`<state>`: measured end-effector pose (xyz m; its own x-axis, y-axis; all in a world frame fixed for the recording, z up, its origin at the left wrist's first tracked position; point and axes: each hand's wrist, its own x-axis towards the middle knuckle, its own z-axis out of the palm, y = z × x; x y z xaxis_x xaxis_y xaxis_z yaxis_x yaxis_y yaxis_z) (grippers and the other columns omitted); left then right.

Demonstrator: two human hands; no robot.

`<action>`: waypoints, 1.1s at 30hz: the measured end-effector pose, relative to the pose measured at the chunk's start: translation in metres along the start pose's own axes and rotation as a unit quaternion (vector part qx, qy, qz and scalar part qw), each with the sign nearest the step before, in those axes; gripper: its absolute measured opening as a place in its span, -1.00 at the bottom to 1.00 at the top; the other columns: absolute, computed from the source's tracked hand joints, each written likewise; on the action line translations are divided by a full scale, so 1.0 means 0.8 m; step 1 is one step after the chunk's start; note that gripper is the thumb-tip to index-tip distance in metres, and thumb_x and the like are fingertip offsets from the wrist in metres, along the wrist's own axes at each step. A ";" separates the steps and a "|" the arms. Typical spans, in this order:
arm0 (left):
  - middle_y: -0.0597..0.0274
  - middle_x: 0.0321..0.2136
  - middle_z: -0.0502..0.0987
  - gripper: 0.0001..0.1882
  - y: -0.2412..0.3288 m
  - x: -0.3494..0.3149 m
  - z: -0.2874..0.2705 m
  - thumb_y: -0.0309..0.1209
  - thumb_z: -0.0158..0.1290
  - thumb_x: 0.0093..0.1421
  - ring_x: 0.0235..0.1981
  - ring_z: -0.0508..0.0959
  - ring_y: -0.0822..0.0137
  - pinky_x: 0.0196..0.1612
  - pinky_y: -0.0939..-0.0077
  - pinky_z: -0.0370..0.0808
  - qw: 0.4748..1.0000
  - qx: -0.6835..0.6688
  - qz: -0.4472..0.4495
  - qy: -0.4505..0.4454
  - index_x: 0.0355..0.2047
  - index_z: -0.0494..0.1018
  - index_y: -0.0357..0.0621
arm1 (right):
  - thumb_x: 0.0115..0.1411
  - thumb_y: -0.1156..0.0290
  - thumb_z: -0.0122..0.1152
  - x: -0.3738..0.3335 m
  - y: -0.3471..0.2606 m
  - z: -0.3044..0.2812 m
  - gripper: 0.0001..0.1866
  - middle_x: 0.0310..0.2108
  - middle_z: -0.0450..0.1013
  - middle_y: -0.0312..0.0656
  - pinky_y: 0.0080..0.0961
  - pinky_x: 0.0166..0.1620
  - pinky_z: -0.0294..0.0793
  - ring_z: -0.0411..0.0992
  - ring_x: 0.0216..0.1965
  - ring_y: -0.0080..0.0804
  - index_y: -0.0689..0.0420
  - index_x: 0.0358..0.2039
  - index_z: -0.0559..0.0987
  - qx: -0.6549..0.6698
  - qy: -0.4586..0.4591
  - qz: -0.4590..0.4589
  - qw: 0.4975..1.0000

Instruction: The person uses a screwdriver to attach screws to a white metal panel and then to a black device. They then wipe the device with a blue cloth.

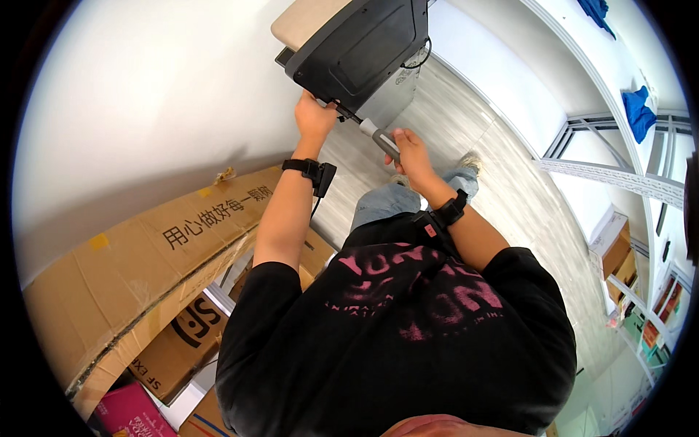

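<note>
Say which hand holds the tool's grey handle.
The right hand: its fingers are on the grip of the grey-handled tool. The left hand is instead at the black panel's edge, near the shaft.

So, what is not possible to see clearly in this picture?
In the head view:
Tip of the grey-handled tool: lost against the dark panel.
What the left hand holds: hidden by the hand itself.
Far end of the beige surface: cut off by the upper edge.
Details of red and green items: too small, near the right rim.
</note>
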<state>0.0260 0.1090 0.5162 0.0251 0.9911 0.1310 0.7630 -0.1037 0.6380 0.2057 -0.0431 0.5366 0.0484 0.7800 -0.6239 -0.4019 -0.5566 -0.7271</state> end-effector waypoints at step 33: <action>0.01 -0.51 0.57 -0.65 -0.025 -0.020 -0.029 -0.45 0.26 -0.11 -0.52 0.59 0.10 -0.34 0.33 0.49 0.999 -0.034 0.000 -0.037 -0.29 0.45 -0.26 | 0.18 0.22 0.17 -0.004 0.030 0.012 -0.64 -0.37 0.42 -0.20 -0.64 -0.65 0.25 0.33 -0.67 -0.58 0.20 -0.14 0.41 0.014 -0.023 -0.037 0.999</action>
<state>-0.0050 0.0936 0.5188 0.0743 0.9944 0.0754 0.7178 -0.1058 0.6882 0.1871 -0.0562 0.5235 0.0369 0.8310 -0.5550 -0.4239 -0.4899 -0.7618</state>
